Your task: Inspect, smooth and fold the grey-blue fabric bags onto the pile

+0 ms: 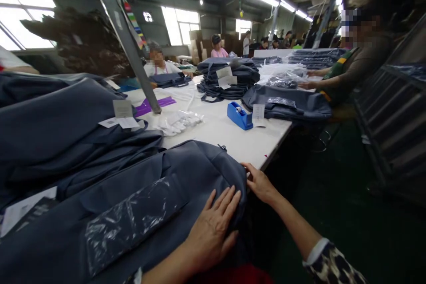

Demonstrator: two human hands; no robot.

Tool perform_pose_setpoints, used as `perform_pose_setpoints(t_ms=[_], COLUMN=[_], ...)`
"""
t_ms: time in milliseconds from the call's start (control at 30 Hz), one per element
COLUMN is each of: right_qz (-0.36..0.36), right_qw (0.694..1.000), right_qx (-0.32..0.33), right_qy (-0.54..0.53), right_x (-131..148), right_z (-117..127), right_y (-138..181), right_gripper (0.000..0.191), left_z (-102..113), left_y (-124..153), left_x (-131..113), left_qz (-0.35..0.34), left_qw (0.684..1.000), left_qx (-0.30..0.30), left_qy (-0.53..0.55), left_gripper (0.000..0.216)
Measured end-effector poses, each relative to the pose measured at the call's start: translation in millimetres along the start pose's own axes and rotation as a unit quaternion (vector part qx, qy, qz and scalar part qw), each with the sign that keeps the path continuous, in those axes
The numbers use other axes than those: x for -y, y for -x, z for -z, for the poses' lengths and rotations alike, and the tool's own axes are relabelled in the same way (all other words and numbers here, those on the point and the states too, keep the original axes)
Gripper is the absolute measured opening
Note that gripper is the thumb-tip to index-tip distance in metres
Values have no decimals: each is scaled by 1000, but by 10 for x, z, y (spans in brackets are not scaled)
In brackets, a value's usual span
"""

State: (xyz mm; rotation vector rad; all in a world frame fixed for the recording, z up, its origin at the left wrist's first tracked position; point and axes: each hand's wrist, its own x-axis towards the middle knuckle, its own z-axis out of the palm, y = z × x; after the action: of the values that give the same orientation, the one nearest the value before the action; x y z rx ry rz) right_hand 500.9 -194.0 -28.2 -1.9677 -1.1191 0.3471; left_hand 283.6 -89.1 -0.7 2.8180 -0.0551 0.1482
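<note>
Left hand (pixel 213 230) flat on bag (pixel 133 213), fingers spread. Right hand (pixel 259 184) just beside those fingertips, fingers pinching bag edge. Bench (pixel 239 142) beyond.

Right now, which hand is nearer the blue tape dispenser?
Right. The right hand touches the backpack at its far edge, on the side toward the blue tape dispenser. The left hand lies flat on the backpack, farther back toward the person.

The left hand (pixel 213 230) and right hand (pixel 261 184) are bare. The right forearm's sleeve (pixel 336 268) is leopard-patterned, tan and black, over a white cuff (pixel 314 253).
</note>
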Motion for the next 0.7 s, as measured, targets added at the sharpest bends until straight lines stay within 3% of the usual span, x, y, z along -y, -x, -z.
perform_pose_setpoints(t_ms=[100,267,400,600,700], right_qz=[24,150,174,87,-30], right_qw=[1000,979,972,994,987], right_qx=[-5,-41,-56,-59,-83], right_qy=[16,132,150,-3,-137], right_x=[18,-33,-143,-141,-64], right_z=[15,-24,-77,-1,-19], right_y=[-51,-36,-88,-45,261], right_gripper=[44,34,28,26,21], left_z=[18,21,46,91,86], left_y=[-1,-4,-25,-43,-59], left_x=[1,1,35,74,62], left_qz=[0,20,-5,8,22], left_qw=[1000,999,999,998,998], left_qx=[0,-24,42,61,54], left_qy=[5,-7,-4,-6,-22], left_gripper=[92,91,94,94,102])
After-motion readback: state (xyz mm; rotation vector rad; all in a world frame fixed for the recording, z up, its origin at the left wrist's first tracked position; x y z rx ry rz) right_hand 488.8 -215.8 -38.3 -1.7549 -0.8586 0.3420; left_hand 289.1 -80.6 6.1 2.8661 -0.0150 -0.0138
